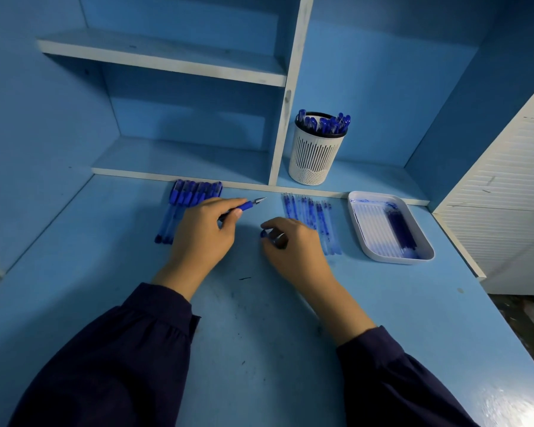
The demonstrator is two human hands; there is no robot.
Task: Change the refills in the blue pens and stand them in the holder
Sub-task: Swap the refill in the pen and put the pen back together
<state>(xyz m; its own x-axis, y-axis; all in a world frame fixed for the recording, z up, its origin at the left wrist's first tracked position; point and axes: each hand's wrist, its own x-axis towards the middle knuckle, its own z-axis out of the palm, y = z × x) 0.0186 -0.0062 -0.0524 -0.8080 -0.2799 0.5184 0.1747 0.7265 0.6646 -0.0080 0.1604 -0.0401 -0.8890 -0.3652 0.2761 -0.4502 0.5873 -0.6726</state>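
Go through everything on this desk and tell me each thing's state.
Left hand: grips uncapped pen, tip bare.
Right hand: pinches a small blue piece, probably a cap.
Pens on the desk: capped, lying in a row.
Refills: loose, laid side by side.
Tray: ink-stained, holds dark refills.
Holder: upright, standing pens inside.

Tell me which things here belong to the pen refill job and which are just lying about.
Job: pen in the left hand; small blue piece in the right hand; row of pens; row of refills; holder; tray with dark refills.
Not the job: upper shelf; white slatted panel on the right.
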